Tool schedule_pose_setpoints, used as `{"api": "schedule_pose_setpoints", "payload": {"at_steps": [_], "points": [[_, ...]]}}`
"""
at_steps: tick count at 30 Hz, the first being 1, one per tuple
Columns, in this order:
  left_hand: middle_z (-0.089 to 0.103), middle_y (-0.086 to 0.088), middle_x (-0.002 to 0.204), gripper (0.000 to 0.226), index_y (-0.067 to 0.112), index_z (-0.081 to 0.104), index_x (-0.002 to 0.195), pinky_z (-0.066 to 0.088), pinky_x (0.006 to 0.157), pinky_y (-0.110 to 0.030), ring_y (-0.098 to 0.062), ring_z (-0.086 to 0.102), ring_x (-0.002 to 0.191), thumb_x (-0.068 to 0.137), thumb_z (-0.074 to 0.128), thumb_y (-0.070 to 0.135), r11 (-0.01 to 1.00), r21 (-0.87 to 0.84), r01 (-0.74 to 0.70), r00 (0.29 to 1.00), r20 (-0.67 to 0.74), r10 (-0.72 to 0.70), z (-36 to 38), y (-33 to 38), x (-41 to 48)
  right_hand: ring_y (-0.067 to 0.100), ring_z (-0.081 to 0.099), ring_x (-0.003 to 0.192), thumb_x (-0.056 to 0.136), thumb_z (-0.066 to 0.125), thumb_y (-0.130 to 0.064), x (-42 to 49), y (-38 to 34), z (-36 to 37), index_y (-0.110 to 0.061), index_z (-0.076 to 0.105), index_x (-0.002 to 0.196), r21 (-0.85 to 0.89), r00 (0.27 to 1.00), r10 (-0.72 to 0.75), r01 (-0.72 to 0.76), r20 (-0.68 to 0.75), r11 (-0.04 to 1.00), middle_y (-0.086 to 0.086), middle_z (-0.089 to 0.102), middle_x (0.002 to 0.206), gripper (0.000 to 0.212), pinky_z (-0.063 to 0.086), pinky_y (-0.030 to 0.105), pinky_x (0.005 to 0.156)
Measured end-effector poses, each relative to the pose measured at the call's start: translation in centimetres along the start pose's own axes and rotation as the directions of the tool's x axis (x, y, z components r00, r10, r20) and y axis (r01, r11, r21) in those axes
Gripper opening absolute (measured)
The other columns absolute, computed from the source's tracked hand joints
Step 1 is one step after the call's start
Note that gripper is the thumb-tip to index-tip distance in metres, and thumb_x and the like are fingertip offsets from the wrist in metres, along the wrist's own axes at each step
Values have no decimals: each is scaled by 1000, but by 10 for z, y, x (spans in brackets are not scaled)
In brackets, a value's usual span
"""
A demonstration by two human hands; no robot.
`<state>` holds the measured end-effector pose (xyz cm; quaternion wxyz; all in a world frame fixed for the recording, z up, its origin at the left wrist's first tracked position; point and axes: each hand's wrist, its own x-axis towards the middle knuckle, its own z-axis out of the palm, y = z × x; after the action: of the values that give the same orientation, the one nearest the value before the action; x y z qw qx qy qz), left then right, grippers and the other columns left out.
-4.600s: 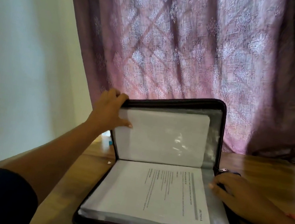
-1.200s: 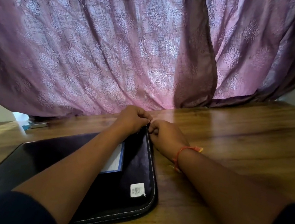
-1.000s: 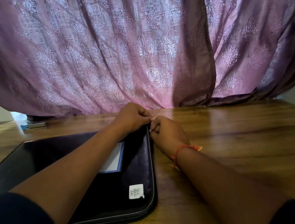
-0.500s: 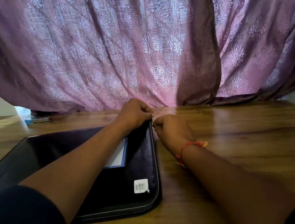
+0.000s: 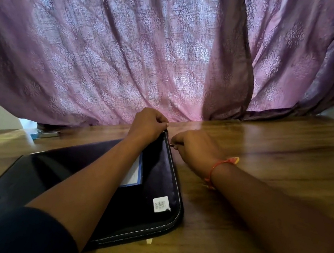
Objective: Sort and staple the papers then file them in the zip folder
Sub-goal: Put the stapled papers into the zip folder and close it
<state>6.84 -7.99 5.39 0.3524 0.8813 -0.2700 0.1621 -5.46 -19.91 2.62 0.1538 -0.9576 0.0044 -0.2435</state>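
Both hands are working the zip folder [image 5: 152, 179]: left hand [image 5: 147, 126] gripping its far corner, right hand [image 5: 193, 150] pinching the zipper pull [image 5: 172, 145]; I am fearing a jam at the corner bend.

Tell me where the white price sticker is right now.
In the head view, the white price sticker sits on the black zip folder's cover near its near right corner, just right of the left forearm.

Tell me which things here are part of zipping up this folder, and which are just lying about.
Part of the job:
zip folder, closed and flat on the table
zipper pull
left hand, gripping the folder's far corner
right hand, pinching the pull

Lying about:
metal-and-blue object by the curtain
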Motion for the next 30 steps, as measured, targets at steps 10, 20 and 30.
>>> {"api": "schedule_pose_setpoints", "payload": {"at_steps": [10,20,30], "points": [[71,-3,82,7,11,80,92,44,76,-24,-15,65,83,89,75,15,998,-12,59,998,-27,-60,-7,-18,5,6,63,95,88,70,-20,-6,-2,-15,-27,77,100,154,984,-80,55,159,987,-9,74,101,15,46,20,82],[76,-10,92,7,9,79,92,55,89,-36,-22,70,92,88,76,14,993,-48,110,993,-34,-112,-11,-27,8,6,66,77,75,78,-10,-11,-5,-39,-17,78,89,245,916,-188,104,354,964,-5,75,83,15,50,20,72],[73,-6,85,6,10,79,89,50,79,-29,-18,67,85,87,76,14,994,-39,101,993,-60,-103,-13,-34,11,-3,58,56,73,76,0,-18,-16,-56,-21,74,78,313,794,-223,43,566,949,-13,68,62,22,47,15,59]]}}
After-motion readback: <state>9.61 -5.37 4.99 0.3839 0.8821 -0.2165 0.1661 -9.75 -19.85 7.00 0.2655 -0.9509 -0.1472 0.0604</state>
